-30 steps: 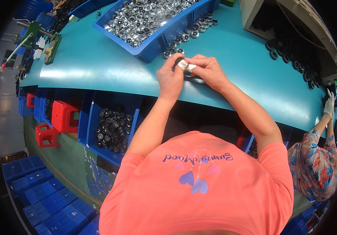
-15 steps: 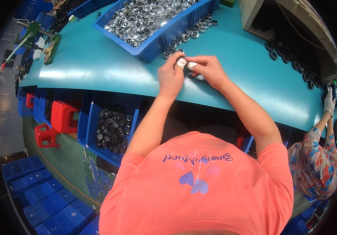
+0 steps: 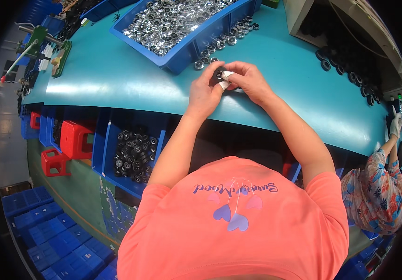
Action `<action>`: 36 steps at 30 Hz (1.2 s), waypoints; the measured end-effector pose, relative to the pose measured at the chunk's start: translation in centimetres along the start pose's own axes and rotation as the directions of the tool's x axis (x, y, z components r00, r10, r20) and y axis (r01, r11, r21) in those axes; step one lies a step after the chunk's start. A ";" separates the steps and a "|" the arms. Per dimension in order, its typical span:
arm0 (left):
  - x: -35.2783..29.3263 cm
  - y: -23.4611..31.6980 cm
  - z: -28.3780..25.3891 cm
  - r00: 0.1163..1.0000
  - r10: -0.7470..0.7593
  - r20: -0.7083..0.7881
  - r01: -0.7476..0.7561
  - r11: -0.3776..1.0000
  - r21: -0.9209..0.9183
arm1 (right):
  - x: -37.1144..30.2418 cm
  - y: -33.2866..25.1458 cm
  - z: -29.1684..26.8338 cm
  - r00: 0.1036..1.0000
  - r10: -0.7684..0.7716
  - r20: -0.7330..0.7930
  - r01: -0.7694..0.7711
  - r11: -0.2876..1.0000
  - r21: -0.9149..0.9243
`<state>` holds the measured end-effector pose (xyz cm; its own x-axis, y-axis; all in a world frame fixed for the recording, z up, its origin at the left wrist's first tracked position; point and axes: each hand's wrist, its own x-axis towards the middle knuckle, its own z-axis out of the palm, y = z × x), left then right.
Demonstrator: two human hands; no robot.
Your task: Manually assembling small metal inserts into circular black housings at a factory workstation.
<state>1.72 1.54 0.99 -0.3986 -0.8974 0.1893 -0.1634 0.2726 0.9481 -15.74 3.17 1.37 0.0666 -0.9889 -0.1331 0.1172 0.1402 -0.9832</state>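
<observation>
1. Left hand (image 3: 204,94) clamps a small round black part (image 3: 219,73); right hand (image 3: 253,85) meets it, white-wrapped fingertips at its rim, grip unclear.
2. Both hands are together above the teal table (image 3: 117,77), just inside its front edge.
3. Beyond them: blue bin (image 3: 176,64) corner and loose silver wheels (image 3: 231,39).
4. Teal surface stretches left and right, giving sideways room.

a coral short-sleeved top (image 3: 233,249) bears curly dark purple lettering (image 3: 236,188) across the chest, with flat heart shapes (image 3: 238,222) in violet and pink printed near it, strung on thin pale lines. forearms (image 3: 175,151) are bare; white coverings (image 3: 224,85) wrap the thumbs (image 3: 216,91).
</observation>
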 end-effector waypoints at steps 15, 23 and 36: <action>0.7 -0.1 -0.7 0.995 -0.079 0.055 0.093 0.938 -0.335 | 0.5 -0.2 -0.5 0.993 0.006 0.117 -0.010 0.999 0.036; 0.6 0.3 -1.8 0.986 -0.103 0.128 0.142 0.927 -0.348 | 1.0 -0.4 -1.2 0.972 0.009 0.236 -0.012 1.000 0.010; 0.6 -0.7 -0.4 0.999 0.002 -0.054 -0.008 0.994 -0.113 | 1.0 -0.2 -0.9 0.962 0.024 0.270 -0.047 0.996 0.081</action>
<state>1.96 0.64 0.60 -0.3491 -0.9145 0.2045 -0.0572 0.2387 0.9694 -16.60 2.12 1.32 0.3348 -0.9349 -0.1178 0.1933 0.1905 -0.9625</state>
